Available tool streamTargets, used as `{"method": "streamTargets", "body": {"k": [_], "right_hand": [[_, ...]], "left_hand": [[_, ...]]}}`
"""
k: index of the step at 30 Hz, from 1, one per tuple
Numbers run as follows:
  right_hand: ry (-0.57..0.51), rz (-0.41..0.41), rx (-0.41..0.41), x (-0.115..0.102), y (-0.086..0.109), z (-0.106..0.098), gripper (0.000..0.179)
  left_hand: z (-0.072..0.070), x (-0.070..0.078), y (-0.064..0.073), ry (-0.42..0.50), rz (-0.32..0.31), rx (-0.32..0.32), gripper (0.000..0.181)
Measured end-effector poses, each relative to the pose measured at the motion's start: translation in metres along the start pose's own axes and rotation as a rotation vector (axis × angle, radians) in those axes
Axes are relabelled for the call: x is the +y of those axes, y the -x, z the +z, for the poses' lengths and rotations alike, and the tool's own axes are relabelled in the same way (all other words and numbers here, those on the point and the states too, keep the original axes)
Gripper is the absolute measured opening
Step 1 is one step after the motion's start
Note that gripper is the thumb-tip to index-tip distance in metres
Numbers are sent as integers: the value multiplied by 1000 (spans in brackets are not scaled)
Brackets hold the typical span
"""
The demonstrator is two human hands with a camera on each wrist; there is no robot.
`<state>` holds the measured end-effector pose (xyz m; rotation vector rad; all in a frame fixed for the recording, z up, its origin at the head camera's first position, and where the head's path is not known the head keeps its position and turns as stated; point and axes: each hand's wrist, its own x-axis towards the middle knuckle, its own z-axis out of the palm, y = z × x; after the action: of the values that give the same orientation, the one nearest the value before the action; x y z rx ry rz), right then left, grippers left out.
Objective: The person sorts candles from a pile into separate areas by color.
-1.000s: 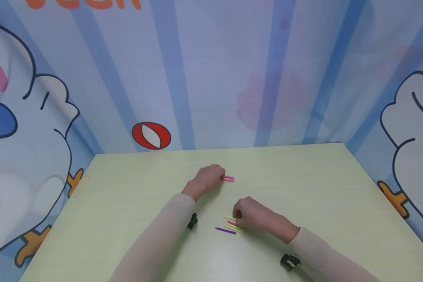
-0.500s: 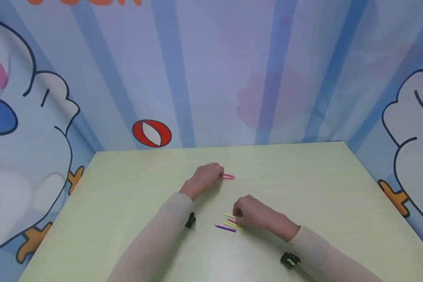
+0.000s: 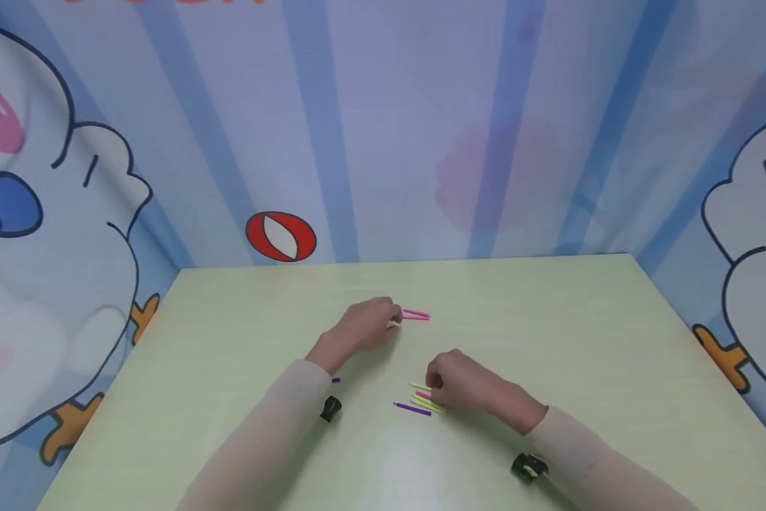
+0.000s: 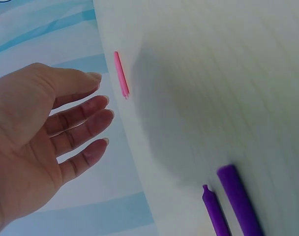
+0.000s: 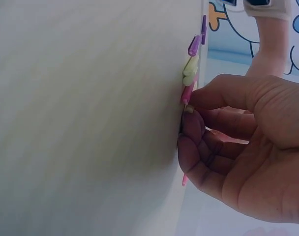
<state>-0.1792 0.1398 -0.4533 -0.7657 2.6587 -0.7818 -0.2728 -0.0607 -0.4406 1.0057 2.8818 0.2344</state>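
Observation:
My left hand (image 3: pixel 371 323) hovers just left of two pink candles (image 3: pixel 417 319) lying side by side on the far part of the table. In the left wrist view its fingers are loosely bent, with nothing between them and the thumb. My right hand (image 3: pixel 462 380) is down at a small group of thin candles. Its thumb and fingertips pinch a yellow candle (image 5: pixel 190 109), mostly hidden by the fingers. Beside that hand lie a pink candle (image 5: pixel 187 93), more yellow candles (image 3: pixel 427 404) and a purple candle (image 3: pixel 413 409).
Two purple candles (image 4: pixel 240 201) lie near my left forearm; in the head view the sleeve mostly covers them. The pale table (image 3: pixel 549 319) ends at a blue striped cloth backdrop (image 3: pixel 395 142). Black wrist devices (image 3: pixel 529 468) sit under the sleeves.
My left hand has let go of the pink candles and drawn slightly left, uncovering more of them. A purple tip now shows beside the left sleeve. The right hand stays in place.

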Motion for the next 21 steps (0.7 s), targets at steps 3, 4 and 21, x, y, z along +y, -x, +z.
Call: {"method": "streamTargets", "body": {"k": [3, 4, 21], "right_hand": [[2, 0, 0, 0, -1, 0, 17], [0, 0, -1, -1, -1, 0, 17], [4, -23, 15, -1, -1, 0, 17]], "left_hand": [[-3, 3, 11, 13, 5, 2, 19], [-4, 5, 14, 12, 6, 2, 20], [-3, 35, 56, 44, 81, -10, 22]]}}
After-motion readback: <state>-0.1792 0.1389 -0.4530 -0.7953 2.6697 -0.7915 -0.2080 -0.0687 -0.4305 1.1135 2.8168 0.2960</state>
